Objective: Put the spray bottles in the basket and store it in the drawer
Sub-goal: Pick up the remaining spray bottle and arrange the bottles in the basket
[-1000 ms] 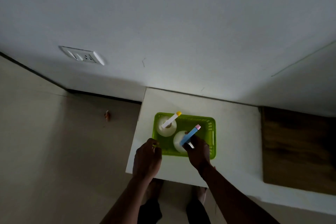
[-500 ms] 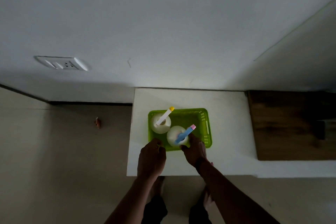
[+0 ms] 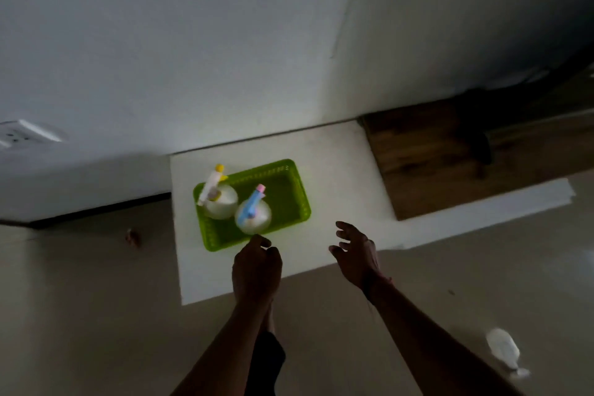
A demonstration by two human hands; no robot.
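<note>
Green basket (image 3: 289, 190) sits mid-frame on white cabinet top (image 3: 337, 164), w/ two spray bottles inside: yellow-top bottle (image 3: 218, 199) at left, blue-top bottle (image 3: 253, 217) beside it. Left hand (image 3: 256, 267) at basket's near edge, fingers curled, gripping nothing. Right hand (image 3: 356, 254) clear of basket, fingers spread, empty.

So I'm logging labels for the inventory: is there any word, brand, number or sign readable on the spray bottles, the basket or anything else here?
None can be read.
Yellow-topped spray bottle: no lettering visible.
Blue-topped spray bottle: no lettering visible.
Green basket: plain.
Wall socket: too blurred to tell any marking.
</note>
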